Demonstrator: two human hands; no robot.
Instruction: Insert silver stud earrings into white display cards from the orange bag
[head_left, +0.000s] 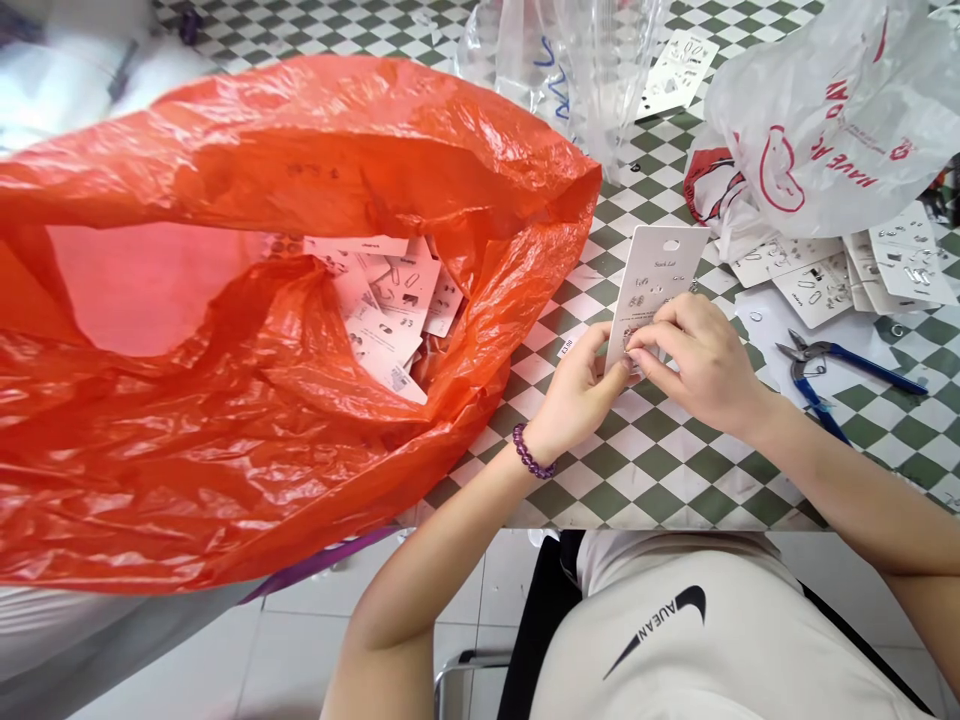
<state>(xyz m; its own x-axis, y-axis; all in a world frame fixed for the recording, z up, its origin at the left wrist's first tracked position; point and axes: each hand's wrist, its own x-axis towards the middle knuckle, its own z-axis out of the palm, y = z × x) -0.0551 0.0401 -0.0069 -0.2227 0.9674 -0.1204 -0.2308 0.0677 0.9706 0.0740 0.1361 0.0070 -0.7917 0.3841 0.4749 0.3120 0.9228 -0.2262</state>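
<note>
An upright white earring card (652,270) with small metal earrings on its front is in my left hand (581,385), gripped at its lower left edge between thumb and fingers. A purple bead bracelet (531,455) circles that wrist. In front of the card's lower part is my right hand (697,360), its thumb and index finger pinched together close to my left thumb. Whatever tiny piece sits between those fingertips is too small to make out. Right of my hands, blue-handled pliers (814,350) lie with their jaws apart on a white sheet.
A large orange plastic bag (247,470) gapes on the left with several earring cards (390,300) inside. More cards (817,285) lie at the right beneath a white printed plastic bag (840,130). Clear bags (555,70) and another card (679,70) are at the back.
</note>
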